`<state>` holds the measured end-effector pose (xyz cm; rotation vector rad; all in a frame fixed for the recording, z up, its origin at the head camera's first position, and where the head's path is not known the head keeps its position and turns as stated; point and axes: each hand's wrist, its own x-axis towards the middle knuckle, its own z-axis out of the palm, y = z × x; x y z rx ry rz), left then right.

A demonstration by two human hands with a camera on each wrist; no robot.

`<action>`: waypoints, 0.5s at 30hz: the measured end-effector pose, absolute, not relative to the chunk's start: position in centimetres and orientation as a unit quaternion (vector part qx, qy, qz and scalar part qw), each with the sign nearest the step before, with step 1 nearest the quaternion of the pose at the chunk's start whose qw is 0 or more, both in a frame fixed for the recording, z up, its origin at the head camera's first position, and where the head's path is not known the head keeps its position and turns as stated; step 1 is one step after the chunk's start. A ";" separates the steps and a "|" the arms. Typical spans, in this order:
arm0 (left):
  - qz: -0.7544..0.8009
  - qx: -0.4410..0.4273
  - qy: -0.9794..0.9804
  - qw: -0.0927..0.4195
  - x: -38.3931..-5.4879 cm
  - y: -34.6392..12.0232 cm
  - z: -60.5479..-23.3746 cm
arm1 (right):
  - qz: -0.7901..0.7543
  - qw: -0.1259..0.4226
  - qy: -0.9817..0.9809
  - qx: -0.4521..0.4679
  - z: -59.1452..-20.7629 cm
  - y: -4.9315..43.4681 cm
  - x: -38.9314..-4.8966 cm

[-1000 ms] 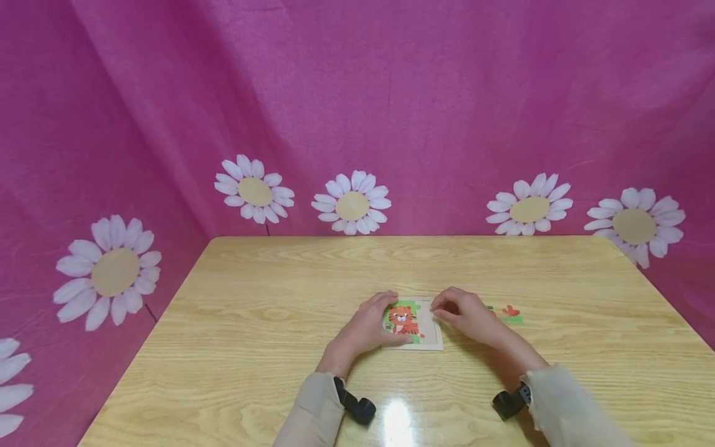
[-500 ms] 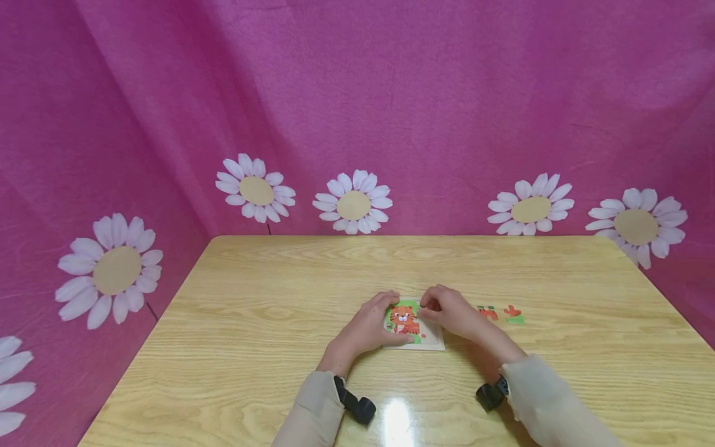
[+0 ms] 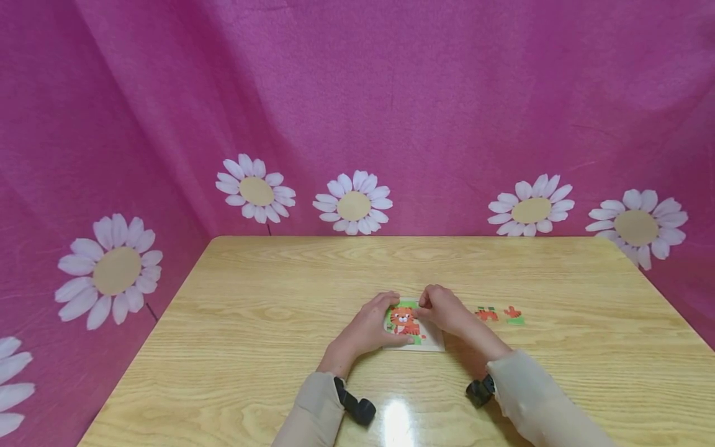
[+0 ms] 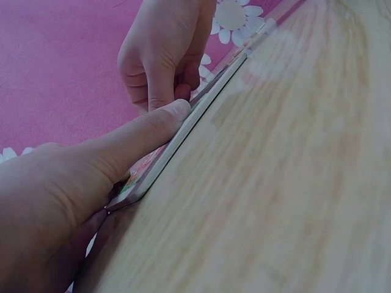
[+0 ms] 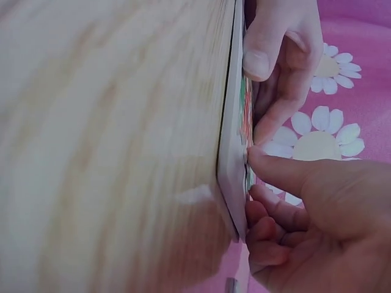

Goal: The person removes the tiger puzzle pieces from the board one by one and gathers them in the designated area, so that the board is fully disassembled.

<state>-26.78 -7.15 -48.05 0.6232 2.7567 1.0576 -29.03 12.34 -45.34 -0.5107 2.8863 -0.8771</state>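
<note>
A small square puzzle board (image 3: 434, 345) with a light border lies on the table, an orange tiger picture (image 3: 404, 319) on green filling its left part. My left hand (image 3: 368, 324) grips the board from the left, thumb on the near edge and fingers at the far edge. Over the board's upper right part, my right hand (image 3: 445, 310) pinches a puzzle piece between thumb and forefinger. That piece is mostly hidden by the fingers; in the right wrist view only a sliver of it shows beside the thumb (image 5: 278, 170), low against the board.
Two loose orange-and-green puzzle pieces, one striped (image 3: 487, 315) and one with a green lower edge (image 3: 514, 315), lie right of the board. Behind the wooden table (image 3: 268, 292) hangs a pink curtain (image 3: 436, 112) with white daisies.
My right hand has moved left from the board's right edge over its upper right part, uncovering the striped loose piece. The left hand stays in place on the board.
</note>
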 end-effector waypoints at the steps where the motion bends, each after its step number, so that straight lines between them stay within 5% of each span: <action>1: 0.348 0.206 0.912 0.062 -26.8 -7.2 -48.1 | -0.289 0.039 0.942 -0.165 -45.4 12.3 -29.0; 15: 0.350 0.215 0.910 0.056 -26.8 -7.2 -48.1 | -0.325 0.006 0.932 -0.157 -45.6 12.2 -28.9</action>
